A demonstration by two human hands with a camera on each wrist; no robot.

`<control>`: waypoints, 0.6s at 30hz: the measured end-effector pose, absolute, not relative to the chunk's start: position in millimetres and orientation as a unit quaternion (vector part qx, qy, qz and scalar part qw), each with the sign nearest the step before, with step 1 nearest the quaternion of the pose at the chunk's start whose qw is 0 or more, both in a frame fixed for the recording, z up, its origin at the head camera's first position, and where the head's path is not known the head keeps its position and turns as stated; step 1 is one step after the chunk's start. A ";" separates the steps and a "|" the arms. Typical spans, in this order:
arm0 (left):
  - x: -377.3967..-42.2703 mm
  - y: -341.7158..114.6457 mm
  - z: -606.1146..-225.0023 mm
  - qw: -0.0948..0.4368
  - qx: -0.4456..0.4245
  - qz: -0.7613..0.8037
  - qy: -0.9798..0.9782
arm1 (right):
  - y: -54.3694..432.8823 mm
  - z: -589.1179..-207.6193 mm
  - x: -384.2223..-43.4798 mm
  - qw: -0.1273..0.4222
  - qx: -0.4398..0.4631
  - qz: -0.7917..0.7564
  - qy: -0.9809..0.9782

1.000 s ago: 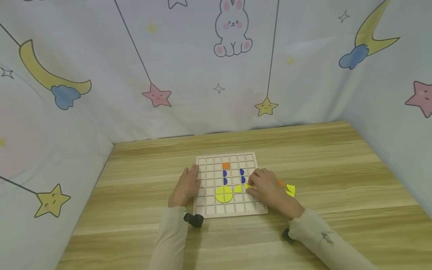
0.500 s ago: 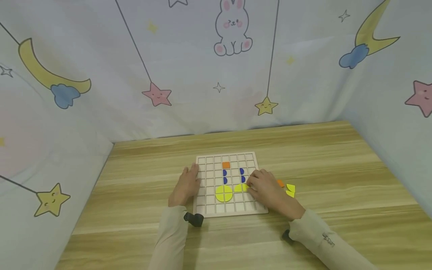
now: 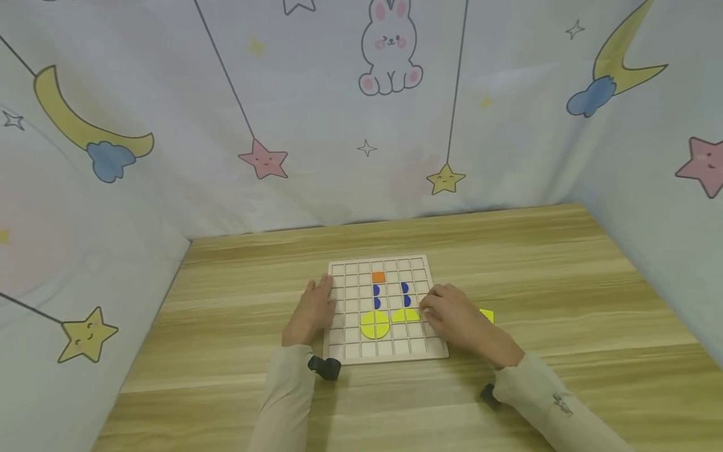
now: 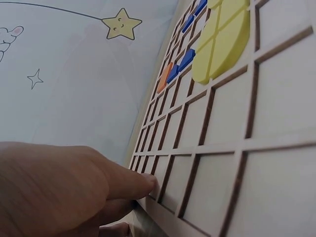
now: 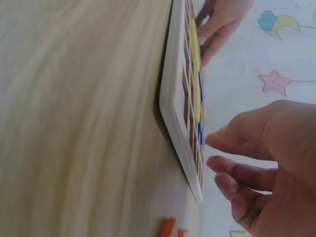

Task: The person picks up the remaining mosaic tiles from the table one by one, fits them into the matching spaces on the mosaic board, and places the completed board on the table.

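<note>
A pale wooden grid board (image 3: 351,350) lies on the table. In it sit an orange square (image 3: 378,277), several blue half-rounds (image 3: 405,288) and a yellow disc of quarter pieces (image 3: 369,319). Two more yellow quarters (image 3: 411,315) form a half disc beside it. My left hand (image 3: 312,312) rests along the board's left edge; in the left wrist view its thumb (image 4: 143,183) touches the rim. Over the board's right edge is my right hand (image 3: 459,320). In the right wrist view its thumb and fingertips stand apart, with nothing seen between them.
Loose yellow pieces (image 3: 487,316) lie on the table right of my right hand, partly hidden by it. Orange pieces (image 5: 169,228) show near the board in the right wrist view. A patterned cloth wall (image 3: 339,207) stands behind the table (image 3: 237,270).
The right hand has let go of a yellow quarter, which now lies in the cell next to another quarter. That hand has shifted slightly right. The left hand has stayed put.
</note>
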State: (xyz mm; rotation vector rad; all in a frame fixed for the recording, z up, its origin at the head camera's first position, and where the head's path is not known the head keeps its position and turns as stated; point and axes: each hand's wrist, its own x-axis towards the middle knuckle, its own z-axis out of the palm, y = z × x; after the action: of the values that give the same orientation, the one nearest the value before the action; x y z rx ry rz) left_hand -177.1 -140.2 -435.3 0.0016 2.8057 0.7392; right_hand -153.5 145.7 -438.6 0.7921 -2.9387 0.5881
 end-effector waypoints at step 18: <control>-177.7 -140.7 -437.2 0.119 0.000 0.254 0.960 | 211.0 -428.7 -152.1 0.046 0.216 0.215 -0.951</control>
State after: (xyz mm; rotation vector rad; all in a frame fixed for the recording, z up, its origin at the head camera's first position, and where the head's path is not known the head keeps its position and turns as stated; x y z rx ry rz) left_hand -177.7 -140.7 -437.2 0.0014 2.8058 0.7423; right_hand -152.1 211.0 -428.7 0.6597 -2.9038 0.6560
